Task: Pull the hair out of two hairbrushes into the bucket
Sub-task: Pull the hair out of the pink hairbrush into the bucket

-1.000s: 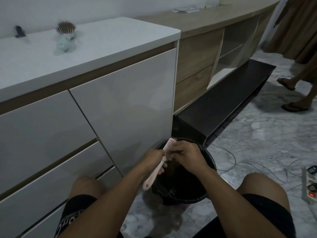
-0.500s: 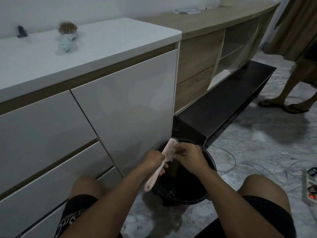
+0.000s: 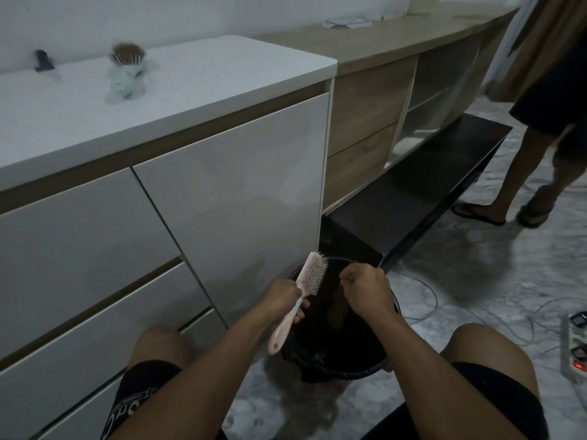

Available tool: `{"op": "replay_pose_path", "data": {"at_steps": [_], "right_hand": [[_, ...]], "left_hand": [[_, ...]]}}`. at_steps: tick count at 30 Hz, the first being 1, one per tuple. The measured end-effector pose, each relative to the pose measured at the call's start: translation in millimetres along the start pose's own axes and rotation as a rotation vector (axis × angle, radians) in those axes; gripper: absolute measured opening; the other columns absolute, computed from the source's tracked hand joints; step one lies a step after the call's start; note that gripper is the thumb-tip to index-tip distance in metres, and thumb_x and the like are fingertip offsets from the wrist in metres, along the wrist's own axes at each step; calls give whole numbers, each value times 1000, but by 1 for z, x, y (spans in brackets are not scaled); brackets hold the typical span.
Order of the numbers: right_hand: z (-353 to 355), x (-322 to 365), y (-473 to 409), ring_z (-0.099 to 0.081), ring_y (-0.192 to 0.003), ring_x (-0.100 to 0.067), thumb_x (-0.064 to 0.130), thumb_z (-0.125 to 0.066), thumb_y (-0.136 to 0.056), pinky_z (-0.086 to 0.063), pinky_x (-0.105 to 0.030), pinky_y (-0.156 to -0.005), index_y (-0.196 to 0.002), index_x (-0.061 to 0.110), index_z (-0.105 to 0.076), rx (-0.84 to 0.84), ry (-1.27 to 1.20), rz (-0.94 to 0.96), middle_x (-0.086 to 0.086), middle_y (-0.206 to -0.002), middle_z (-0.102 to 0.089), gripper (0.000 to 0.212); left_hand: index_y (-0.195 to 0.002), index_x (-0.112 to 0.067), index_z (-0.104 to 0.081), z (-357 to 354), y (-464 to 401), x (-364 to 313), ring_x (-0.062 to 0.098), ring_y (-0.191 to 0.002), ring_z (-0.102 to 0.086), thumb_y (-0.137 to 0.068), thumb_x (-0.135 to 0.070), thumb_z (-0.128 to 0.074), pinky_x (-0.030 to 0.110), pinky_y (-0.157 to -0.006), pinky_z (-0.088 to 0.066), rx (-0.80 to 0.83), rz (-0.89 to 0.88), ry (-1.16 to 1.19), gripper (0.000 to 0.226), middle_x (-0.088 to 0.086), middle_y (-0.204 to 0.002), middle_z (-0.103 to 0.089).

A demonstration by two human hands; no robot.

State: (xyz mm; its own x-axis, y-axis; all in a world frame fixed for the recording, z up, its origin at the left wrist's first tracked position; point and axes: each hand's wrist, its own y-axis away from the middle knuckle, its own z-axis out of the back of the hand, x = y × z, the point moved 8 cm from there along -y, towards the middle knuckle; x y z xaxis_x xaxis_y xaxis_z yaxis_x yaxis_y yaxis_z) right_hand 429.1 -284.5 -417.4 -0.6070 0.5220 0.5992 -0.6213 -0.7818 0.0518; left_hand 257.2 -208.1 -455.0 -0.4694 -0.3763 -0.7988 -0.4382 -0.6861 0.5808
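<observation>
Pink plastic hairbrush point(image 3: 305, 289) sits gripped at its neck in the left hand point(image 3: 282, 298), bristles toward three o'clock, tilted over the round black bucket point(image 3: 378, 366) on the marble floor point(image 3: 492, 281). The right hand point(image 3: 365, 289), at three o'clock of the brush and apart from it, is pinched closed above the bucket; what it holds cannot be told.

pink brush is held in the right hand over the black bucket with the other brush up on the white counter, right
Not quite: the head view shows the pink brush gripped by its handle in the left hand, not the right. The right hand is closed in a fist beside the bristles. The rest holds: the brush is over the black bucket, and the other brush sits up on the white counter.
</observation>
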Motion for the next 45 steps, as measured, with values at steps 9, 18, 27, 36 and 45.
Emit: {"op": "replay_pose_path", "data": {"at_steps": [9,18,27,36,45], "right_hand": [[-17,9,5,-68,-53,-7,15,-79,-78,-57,-25,-62,-112,24,-64,132,-245,23,8,-103,-68,38],[-11,24,12,-71,-58,-13,11,-79,-79,-58,-25,-61,-85,13,-73,162,-317,75,-3,-69,-73,8],[-1,18,7,-69,-73,-15,19,-76,-81,-54,-29,-70,-80,16,-73,56,-363,15,-1,-74,-72,5],[-5,10,3,-69,-66,-17,21,-73,-83,-54,-30,-65,-67,23,-66,10,-324,-35,0,-64,-69,17],[-3,-25,-4,-72,-81,-24,24,-70,-84,-58,-46,-83,-86,20,-77,-112,-440,-239,-1,-81,-76,9]], "left_hand": [[-93,2,-60,-10,4,-7,17,-42,-49,-90,-1,-44,22,-37,-40,-6,-73,-31,16,13,-71,-60],[-98,-1,-65,-16,3,-4,18,-49,-55,-93,-2,-50,23,-43,-50,62,-85,5,16,15,-70,-57],[-92,-5,-66,-13,0,-5,15,-49,-55,-92,-5,-51,23,-40,-46,52,-100,-39,15,13,-75,-61],[-99,-5,-68,-10,-2,-1,12,-50,-52,-94,-10,-52,21,-38,-44,42,-100,-83,17,8,-76,-61],[-119,-1,-62,-8,3,3,13,-57,-61,-93,-3,-47,22,-46,-49,126,-57,-167,30,9,-86,-67]]}}
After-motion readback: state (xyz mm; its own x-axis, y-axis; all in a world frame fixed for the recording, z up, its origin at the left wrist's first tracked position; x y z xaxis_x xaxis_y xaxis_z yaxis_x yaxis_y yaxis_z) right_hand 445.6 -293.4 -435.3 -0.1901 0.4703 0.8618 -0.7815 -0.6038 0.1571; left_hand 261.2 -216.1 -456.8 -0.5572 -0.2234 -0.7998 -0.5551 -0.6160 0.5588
